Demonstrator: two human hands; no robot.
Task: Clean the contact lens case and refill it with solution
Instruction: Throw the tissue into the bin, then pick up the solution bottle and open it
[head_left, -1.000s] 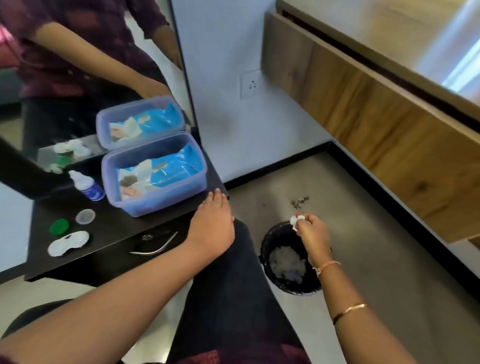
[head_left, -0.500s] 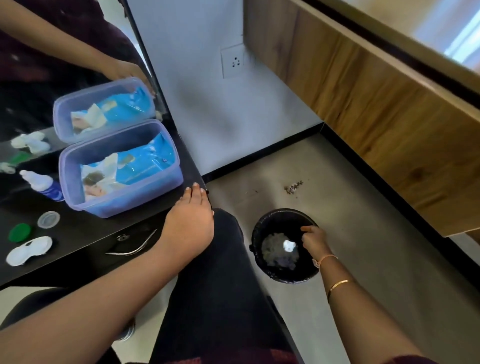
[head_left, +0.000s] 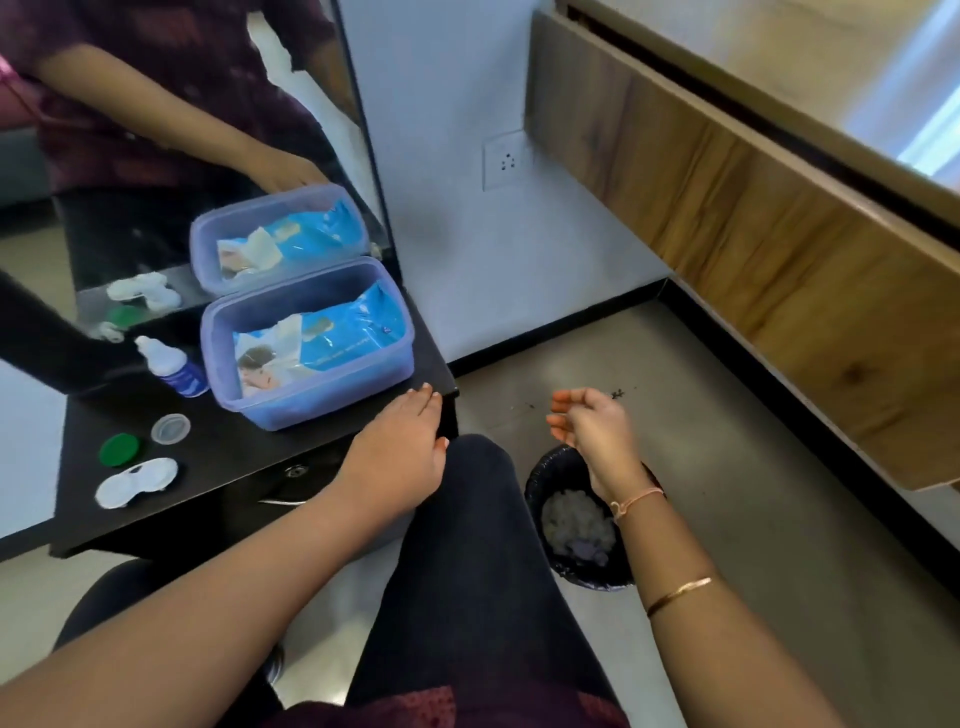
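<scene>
Now the contact lens case (head_left: 136, 482) lies flat on the black table (head_left: 234, 452), near its front left corner. It is white and shaped like a figure eight. Its long axis runs roughly along the table's front edge, with the right end angled slightly toward the back. No lids are on it. A green cap (head_left: 119, 449) sits just behind it, and a clear cap (head_left: 170, 429) lies beside that one, toward the middle of the table. The solution bottle (head_left: 174, 366) stands further back near the mirror (head_left: 156, 156), its white tip pointing up. Just to its right, a lilac plastic box (head_left: 322, 400) holds a blue pack of wipes (head_left: 332, 338) and fills the back right corner.

The hands are well apart. The left hand (head_left: 395, 452) rests palm down on the table's front right corner, fingers straight and reaching toward the box without gripping anything. The right hand (head_left: 592, 426) hangs off the table above a black bin (head_left: 531, 499) on the floor, its fingers loosely curled and holding nothing. White wads lie inside the bin.
</scene>
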